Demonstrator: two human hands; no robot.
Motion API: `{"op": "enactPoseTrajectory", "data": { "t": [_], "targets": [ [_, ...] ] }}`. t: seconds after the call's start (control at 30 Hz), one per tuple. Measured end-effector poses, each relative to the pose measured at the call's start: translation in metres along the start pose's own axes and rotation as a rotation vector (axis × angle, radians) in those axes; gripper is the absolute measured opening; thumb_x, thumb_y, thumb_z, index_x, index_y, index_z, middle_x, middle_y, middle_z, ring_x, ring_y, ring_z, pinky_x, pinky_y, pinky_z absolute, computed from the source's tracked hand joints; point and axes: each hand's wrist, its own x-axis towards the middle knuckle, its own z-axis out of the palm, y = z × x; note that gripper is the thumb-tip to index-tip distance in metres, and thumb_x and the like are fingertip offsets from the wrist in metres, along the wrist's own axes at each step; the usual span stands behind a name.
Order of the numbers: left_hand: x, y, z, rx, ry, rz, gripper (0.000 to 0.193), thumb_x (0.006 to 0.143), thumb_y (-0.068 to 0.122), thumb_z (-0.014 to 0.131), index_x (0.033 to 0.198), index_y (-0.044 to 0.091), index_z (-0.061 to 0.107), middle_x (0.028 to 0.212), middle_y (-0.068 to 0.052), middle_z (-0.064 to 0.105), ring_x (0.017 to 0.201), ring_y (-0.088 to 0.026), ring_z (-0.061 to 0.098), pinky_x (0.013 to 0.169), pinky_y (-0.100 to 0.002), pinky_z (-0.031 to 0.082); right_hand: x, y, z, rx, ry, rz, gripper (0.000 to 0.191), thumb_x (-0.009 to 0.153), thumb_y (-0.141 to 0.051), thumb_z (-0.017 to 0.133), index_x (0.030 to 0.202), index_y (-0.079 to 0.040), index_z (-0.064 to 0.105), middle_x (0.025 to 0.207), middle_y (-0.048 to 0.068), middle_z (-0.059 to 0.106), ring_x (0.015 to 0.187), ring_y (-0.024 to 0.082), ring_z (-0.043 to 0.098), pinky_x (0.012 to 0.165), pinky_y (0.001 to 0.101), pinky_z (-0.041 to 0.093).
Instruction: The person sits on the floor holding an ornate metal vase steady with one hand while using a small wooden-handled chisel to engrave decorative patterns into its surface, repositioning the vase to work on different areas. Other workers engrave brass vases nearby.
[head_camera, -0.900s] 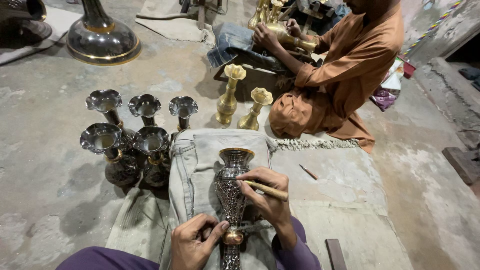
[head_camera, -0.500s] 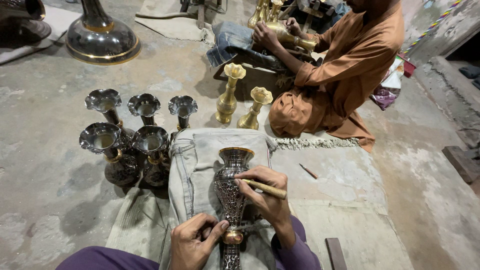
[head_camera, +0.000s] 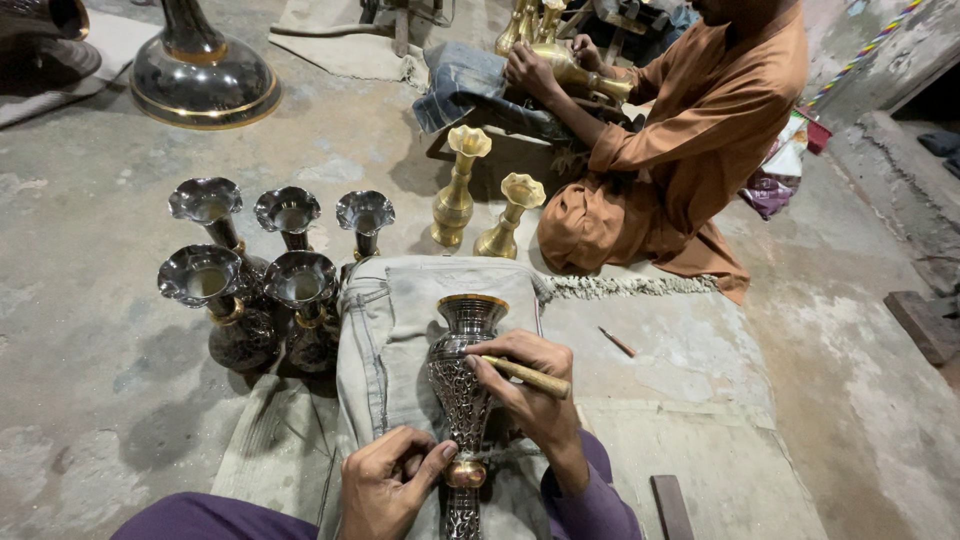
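nearest, the left hand (head_camera: 392, 478) pinches the narrow stem of a dark, silver-patterned metal vase (head_camera: 463, 385) lying on folded grey cloth (head_camera: 400, 320), steadying it while the right hand (head_camera: 528, 392) grips a wooden-handled tool (head_camera: 527, 376) against its body, with finished dark vases (head_camera: 262, 275) grouped far left.

Soft, even daylight is filling the scene — shadows are lying faint. Glare is glinting off the dark vases (head_camera: 255, 265); wide-angle distortion is bending the edges, and the focus is holding sharp throughout.
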Motion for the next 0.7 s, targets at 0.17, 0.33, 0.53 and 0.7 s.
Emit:
{"op": "enactPoseTrajectory", "data": {
  "t": [0.17, 0.33, 0.53, 0.7],
  "targets": [
    [0.001, -0.001, 0.000, 0.004, -0.002, 0.001, 0.023, 0.076, 0.027, 0.085, 0.071, 0.007, 0.076, 0.051, 0.000, 0.059, 0.044, -0.009, 0.050, 0.043, -0.030, 0.038, -0.007, 0.024, -0.003, 0.088, -0.074, -0.032, 0.009, 0.085, -0.005, 0.078, 0.093, -0.003, 0.081, 0.082, 0.008, 0.078, 0.069, 0.012, 0.071, 0.059, 0.0251, 0.057],
    [0.002, -0.005, -0.003, -0.003, -0.001, 0.011, 0.022, 0.076, 0.026, 0.085, 0.073, 0.007, 0.076, 0.052, -0.001, 0.060, 0.044, -0.010, 0.051, 0.043, -0.030, 0.038, -0.023, 0.051, -0.003, 0.552, 0.147, 0.113, 0.009, 0.088, -0.003, 0.073, 0.094, 0.001, 0.078, 0.083, 0.011, 0.076, 0.062, 0.016, 0.073, 0.055, 0.0280, 0.061],
    [0.002, -0.006, -0.003, -0.001, 0.023, 0.040, 0.021, 0.075, 0.024, 0.085, 0.071, 0.005, 0.076, 0.051, -0.002, 0.059, 0.045, -0.010, 0.051, 0.044, -0.029, 0.040, -0.042, 0.080, -0.006, 0.679, 0.255, 0.420, 0.019, 0.088, -0.005, 0.072, 0.101, 0.009, 0.075, 0.075, 0.016, 0.069, 0.056, 0.019, 0.065, 0.050, 0.0283, 0.050],
    [0.001, -0.005, -0.005, -0.005, 0.007, 0.029, 0.020, 0.076, 0.023, 0.084, 0.071, 0.005, 0.077, 0.052, -0.002, 0.061, 0.047, -0.009, 0.053, 0.046, -0.028, 0.042, -0.046, 0.089, 0.002, 0.893, 0.249, 0.396, 0.016, 0.086, -0.003, 0.071, 0.096, 0.009, 0.069, 0.086, 0.013, 0.071, 0.064, 0.019, 0.068, 0.060, 0.0301, 0.059]
  ]
}}
